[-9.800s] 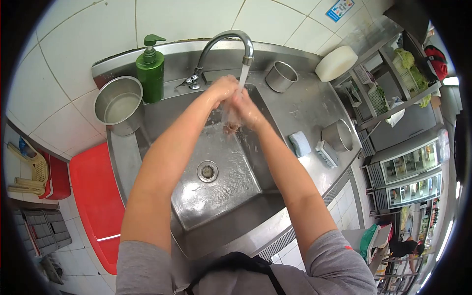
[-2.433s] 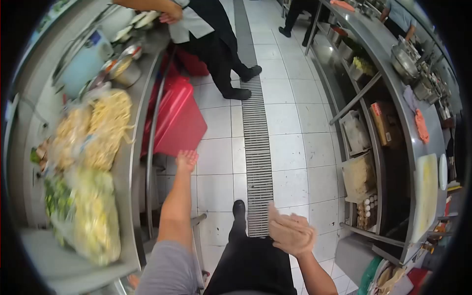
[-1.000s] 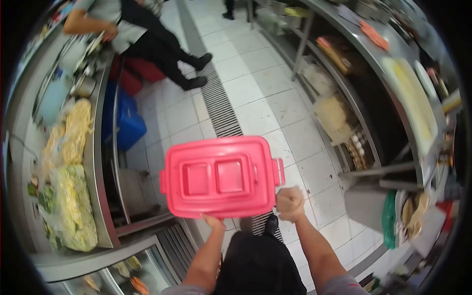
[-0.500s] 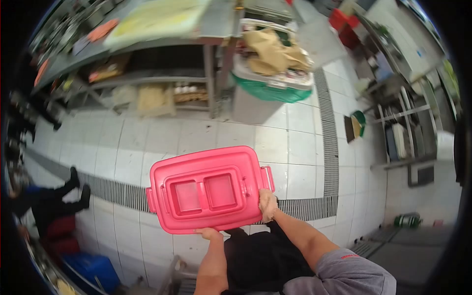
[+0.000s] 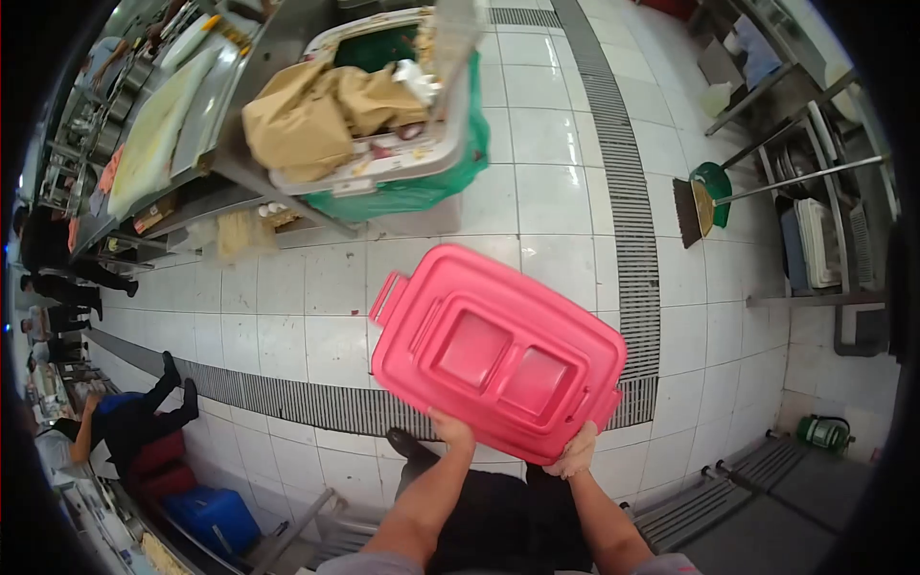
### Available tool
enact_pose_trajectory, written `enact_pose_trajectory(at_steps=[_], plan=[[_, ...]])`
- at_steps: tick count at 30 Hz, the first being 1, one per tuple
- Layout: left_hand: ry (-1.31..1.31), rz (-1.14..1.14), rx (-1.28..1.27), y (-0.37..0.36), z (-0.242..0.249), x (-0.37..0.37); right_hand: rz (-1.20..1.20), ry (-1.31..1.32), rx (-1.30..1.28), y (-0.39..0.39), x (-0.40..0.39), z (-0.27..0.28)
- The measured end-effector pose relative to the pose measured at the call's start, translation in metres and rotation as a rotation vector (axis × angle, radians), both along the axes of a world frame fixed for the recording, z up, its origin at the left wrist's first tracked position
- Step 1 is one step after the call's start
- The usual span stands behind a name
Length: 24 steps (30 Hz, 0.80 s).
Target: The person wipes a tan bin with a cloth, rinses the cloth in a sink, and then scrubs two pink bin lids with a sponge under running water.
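Observation:
A pink plastic box with a closed pink lid (image 5: 498, 359) is held in front of my body, tilted at an angle over the tiled floor. My left hand (image 5: 450, 429) grips its near edge, left of the middle; the fingertips are hidden beneath. At the near right corner my right hand (image 5: 577, 452), which wears a thin pale glove, holds the rim. The two recesses in the lid face up toward the camera.
A bin with a green liner (image 5: 402, 203) and brown paper on top stands ahead left, beside a steel table (image 5: 206, 125). A broom and green dustpan (image 5: 711, 196) are at right near a metal rack (image 5: 815, 211). Another person (image 5: 144, 412) sits at left.
The pink box has turned clockwise and shifted right, still in both hands. The view has moved, and the bin now appears nearer and farther left.

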<state>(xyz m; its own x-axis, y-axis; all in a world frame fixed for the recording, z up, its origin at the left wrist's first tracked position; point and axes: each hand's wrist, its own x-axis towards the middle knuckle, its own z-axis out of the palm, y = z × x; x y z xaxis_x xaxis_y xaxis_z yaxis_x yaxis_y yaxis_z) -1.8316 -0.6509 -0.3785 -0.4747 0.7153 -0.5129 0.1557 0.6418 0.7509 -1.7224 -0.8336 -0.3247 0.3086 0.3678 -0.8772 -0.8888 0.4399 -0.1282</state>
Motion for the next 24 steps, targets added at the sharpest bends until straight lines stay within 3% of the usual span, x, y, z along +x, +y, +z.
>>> enact_pose_trajectory(at_steps=[2,4,7,13,17,19,20,22,24], plan=[[0.006,-0.088,0.080,-0.013,-0.012,0.054,-0.003,-0.083,-0.376,-0.025,0.038,0.001],[-0.240,-0.154,0.020,-0.004,0.036,0.143,0.023,-0.214,-0.519,-0.050,0.079,0.008],[-0.102,-0.340,0.018,0.001,0.019,0.230,0.216,-0.567,-0.946,-0.091,0.110,0.012],[0.070,-0.689,0.000,0.024,0.006,0.388,0.722,-1.192,-1.835,0.033,0.289,0.028],[0.140,-0.823,0.014,0.055,0.013,0.478,0.544,-1.349,-1.567,0.040,0.369,0.018],[0.132,-0.880,0.123,0.075,0.021,0.529,1.260,-1.542,-1.455,0.065,0.429,0.071],[0.109,-0.871,0.145,0.084,0.017,0.555,1.238,-1.571,-1.469,0.069,0.462,0.066],[0.140,-0.983,0.115,0.116,0.008,0.611,1.217,-1.989,-1.308,0.073,0.519,0.035],[0.166,-0.996,0.110,0.147,0.020,0.680,1.094,-2.059,-1.422,0.104,0.576,0.021]])
